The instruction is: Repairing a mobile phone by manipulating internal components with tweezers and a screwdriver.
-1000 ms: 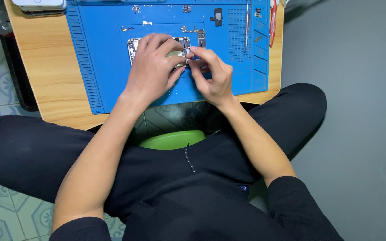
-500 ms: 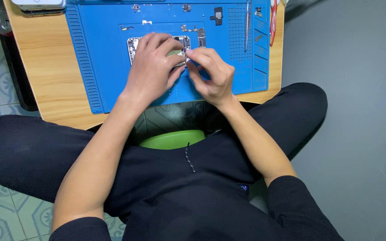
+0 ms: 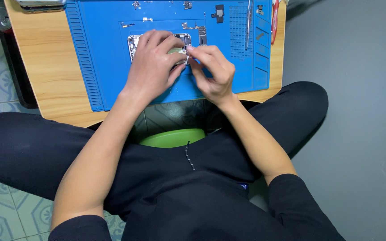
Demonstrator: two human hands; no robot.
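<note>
Grey floor to the right, patterned tile to the left, black trousers and a green stool [image 3: 173, 137] nearest. Farther out, a low wooden table [image 3: 45, 71] carrying a blue work mat [image 3: 103, 67]. On the mat, an opened phone [image 3: 134, 43], long axis running left to right, mostly hidden beneath the left hand [image 3: 155, 62], fingers curled down over it. Right hand [image 3: 213, 71] touching from the right, fingertips pressed together, pinching something small at the phone's right end; what exactly, cannot tell. Beyond, loose small parts [image 3: 219, 12] and tweezers [image 3: 248, 22].

Bright, even light; sharp picture, soft shadows, no glare.
</note>
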